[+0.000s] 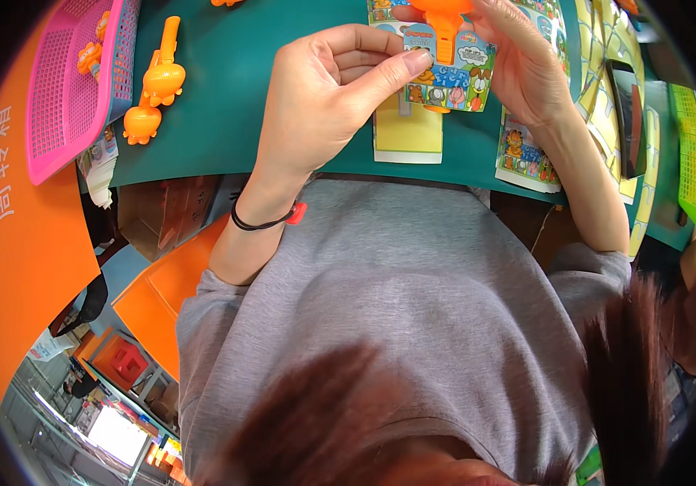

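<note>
Green table point(226, 121): cartoon-printed card point(453, 81) (orange clip point(445, 24))

Two orange toys point(153, 85), two baskets point(72, 81)

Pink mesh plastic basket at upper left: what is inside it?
The pink mesh plastic basket holds at least one orange plastic toy; the picture's edge cuts off its upper part.

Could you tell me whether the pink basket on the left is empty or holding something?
Holding something: at least one orange toy lies inside the pink basket near its far end.
</note>
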Demonstrator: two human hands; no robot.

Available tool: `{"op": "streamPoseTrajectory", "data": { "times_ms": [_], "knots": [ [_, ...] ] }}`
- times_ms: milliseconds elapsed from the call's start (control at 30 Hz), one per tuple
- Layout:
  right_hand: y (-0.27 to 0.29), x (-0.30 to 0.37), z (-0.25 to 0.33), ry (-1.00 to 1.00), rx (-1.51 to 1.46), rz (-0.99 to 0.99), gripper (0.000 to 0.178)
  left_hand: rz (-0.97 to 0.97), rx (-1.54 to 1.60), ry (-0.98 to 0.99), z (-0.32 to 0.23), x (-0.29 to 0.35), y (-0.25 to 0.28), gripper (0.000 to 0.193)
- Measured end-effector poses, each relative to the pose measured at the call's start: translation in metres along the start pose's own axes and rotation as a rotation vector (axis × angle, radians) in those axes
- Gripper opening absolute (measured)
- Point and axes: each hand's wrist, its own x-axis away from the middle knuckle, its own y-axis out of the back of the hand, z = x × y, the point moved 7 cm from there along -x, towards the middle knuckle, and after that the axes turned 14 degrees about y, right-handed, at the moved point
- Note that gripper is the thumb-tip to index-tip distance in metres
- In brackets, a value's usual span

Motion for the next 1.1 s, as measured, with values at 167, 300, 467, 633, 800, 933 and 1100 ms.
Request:
{"op": "streamPoseTrajectory", "data": {
  "times_ms": [167,300,467,633,800,933,1100],
  "knots": [
    [0.003,0.0,0.0,0.03,0.006,0.02,0.055,0.041,0.056,0.004,-0.002,-0.001,0.0,0.02],
    [0.004,0.001,-0.001,0.019,0.014,-0.007,0.056,0.045,0.056,-0.009,-0.001,-0.001,-0.001,0.021],
    [0.002,0.0,-0.002,-0.028,0.002,-0.025,0.055,0.023,0.036,-0.007,0.0,0.0,0.0,0.02],
    [-0.001,0.0,-0.004,-0.06,-0.038,-0.022,0.054,0.007,0.022,-0.014,0.0,0.001,0.001,0.019],
    [-0.012,-0.008,-0.003,0.111,-0.306,0.277,0.055,-0.012,0.03,-0.015,0.001,0.002,0.002,0.017],
    [0.01,-0.015,-0.015,0.292,-0.563,0.516,0.056,0.021,0.031,-0.022,-0.001,-0.001,-0.005,0.017],
    [0.013,-0.016,-0.02,0.13,-0.286,0.247,0.057,0.002,0.029,-0.028,-0.001,0.001,-0.004,0.016]
  ]
}}
